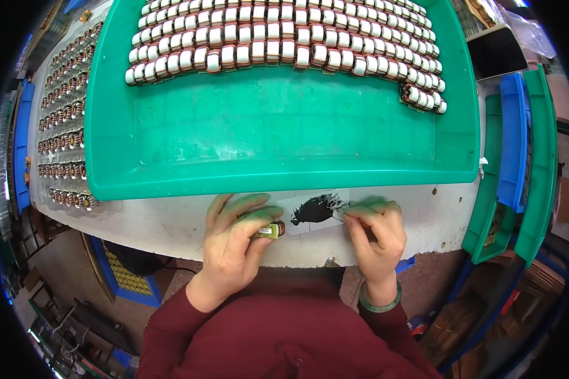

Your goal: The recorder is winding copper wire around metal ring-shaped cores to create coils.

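Note:
Between the thumb and fingers of my left hand [231, 246] is a small wire-wound coil [272, 230] with a yellow-green base board and a pale label. My right hand [379, 237] is closed in a pinch on a thin pale stick [339, 216], mostly hidden by the fingers. The stick's end is beside a smear of black paste [316, 210], spread with ragged streaks on a pale sheet [284, 208]. That sheet lies on the white worktable [171, 221], between my two hands.
A large green tray [278, 180] stands just beyond my hands, its far part filled with rows of white-topped coils [246, 54]. More copper coils [63, 142] lie in rows at the left. Green and blue bins [513, 145] stand at the right, near a dark screen [496, 54].

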### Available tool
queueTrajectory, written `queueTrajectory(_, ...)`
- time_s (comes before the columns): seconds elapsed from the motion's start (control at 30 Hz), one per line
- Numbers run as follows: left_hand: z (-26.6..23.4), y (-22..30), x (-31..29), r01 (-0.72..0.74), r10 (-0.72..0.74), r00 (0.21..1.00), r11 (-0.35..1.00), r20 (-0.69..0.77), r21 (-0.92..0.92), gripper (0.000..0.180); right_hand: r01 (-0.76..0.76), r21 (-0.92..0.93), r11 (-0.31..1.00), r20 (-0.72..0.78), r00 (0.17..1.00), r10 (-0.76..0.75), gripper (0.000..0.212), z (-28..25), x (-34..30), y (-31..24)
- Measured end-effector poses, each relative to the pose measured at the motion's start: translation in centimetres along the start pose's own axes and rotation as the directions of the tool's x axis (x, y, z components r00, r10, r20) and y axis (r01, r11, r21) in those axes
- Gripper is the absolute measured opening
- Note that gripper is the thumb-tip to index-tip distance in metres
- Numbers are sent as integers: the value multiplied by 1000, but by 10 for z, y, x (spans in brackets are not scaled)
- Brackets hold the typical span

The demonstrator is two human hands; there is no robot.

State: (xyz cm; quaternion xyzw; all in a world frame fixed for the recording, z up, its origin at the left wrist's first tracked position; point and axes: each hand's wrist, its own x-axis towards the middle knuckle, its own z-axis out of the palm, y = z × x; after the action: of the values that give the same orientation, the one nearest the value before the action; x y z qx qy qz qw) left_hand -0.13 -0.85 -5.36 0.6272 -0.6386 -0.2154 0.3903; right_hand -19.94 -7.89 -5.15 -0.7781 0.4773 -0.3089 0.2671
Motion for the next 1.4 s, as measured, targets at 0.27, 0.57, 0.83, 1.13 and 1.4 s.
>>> queueTrajectory(0.27,-1,1,0,16,-16,1000,1000,7,20,16,13,-37,999,-11,1000,-13,15,2,1,-2)
queueTrajectory(0.57,-4,-1,-1,-2,2,1000,999,0,-34,18,-179,140,974,-82,978,191,11,-4,-7,-4)
queueTrajectory(0.83,-14,15,-11,108,-130,991,832,-2,-544,27,-236,414,879,-50,958,281,10,-7,-9,-10)
queueTrajectory(1.13,-22,28,-11,65,-62,998,787,27,-613,24,-190,549,814,7,975,223,11,-19,-14,-24)
queueTrajectory(1.4,-20,40,-14,-66,31,998,693,-62,-718,19,-42,789,613,71,997,-23,16,-27,-13,-47)
